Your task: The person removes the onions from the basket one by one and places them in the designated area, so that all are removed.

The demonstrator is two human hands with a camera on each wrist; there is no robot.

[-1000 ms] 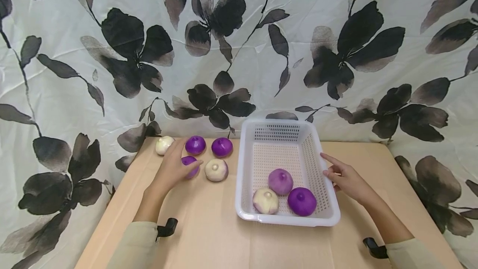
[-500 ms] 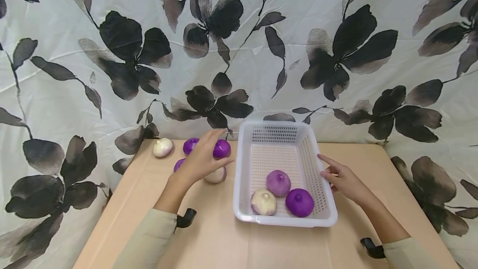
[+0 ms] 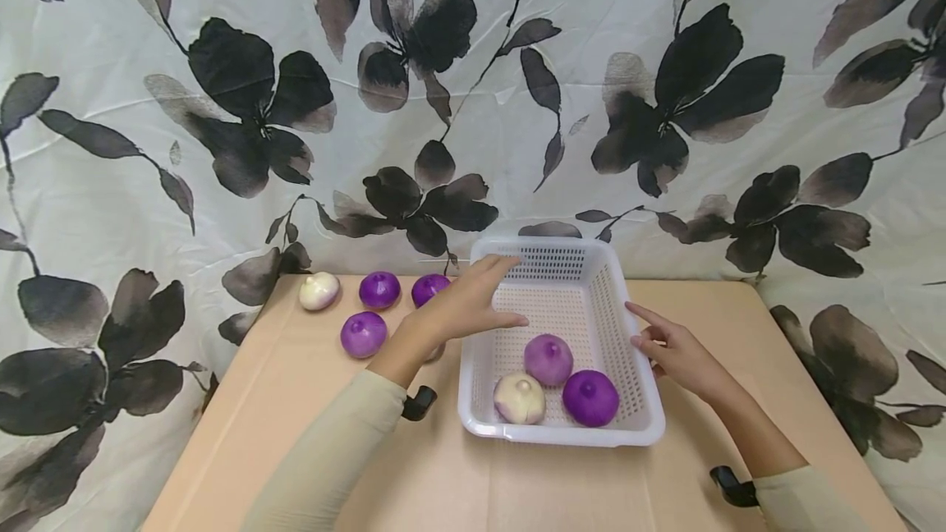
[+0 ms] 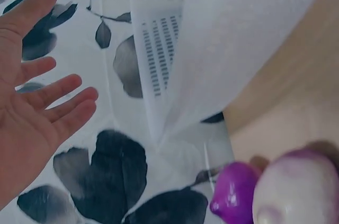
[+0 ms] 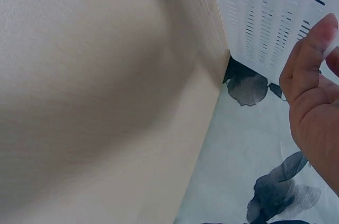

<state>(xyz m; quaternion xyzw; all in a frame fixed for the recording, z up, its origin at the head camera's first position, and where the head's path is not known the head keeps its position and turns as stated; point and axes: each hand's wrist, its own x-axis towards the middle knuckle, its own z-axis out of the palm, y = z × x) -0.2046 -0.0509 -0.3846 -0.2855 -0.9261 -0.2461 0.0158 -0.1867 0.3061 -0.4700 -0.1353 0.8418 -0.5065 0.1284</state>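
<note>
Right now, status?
Left hand empty, over basket's left rim. Right hand at right rim. Three onions inside, five on table. Head view: left wrist mostly hides one.

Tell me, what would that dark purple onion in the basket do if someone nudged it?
The dark purple onion would probably roll, being round, though the basket's walls should stop it. Its smooth-looking skin may be slippery. It's likely firm, showing no dents.
</note>
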